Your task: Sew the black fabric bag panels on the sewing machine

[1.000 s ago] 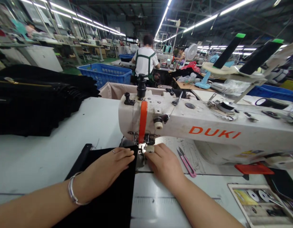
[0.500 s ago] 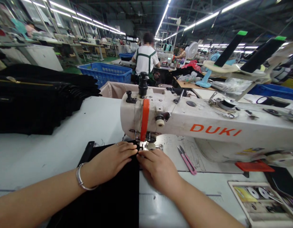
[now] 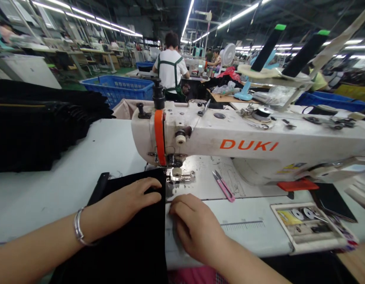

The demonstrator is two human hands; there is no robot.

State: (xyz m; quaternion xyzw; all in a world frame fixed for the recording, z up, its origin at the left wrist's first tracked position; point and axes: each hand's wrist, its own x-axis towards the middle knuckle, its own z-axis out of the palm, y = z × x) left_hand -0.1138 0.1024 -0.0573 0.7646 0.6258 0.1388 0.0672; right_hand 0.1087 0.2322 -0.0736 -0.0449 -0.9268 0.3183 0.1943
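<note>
A black fabric piece (image 3: 135,244) lies on the sewing machine's table, its right edge running up to the presser foot (image 3: 178,176). My left hand (image 3: 127,203) rests flat on it, fingers forward and thumb apart, just left of the foot. A silver bangle (image 3: 78,227) circles that wrist. My right hand (image 3: 197,225) is curled closed on the table side, its fingertips just right of the fabric's edge. Whatever those fingers may hold is hidden. Above stands the white sewing machine (image 3: 200,130) with an orange strip on its head.
Pink thread snips (image 3: 223,186) lie right of the needle area. A parts tray (image 3: 306,227) with bobbins sits at the right. Stacked black pieces (image 3: 37,130) cover the left side. Beyond are a blue basket (image 3: 120,86), thread cones (image 3: 268,47) and a seated person (image 3: 170,69).
My right hand has drawn back toward me from the presser foot, away from my left hand. My left hand has slid slightly back and its thumb has spread. The view has shifted right.
</note>
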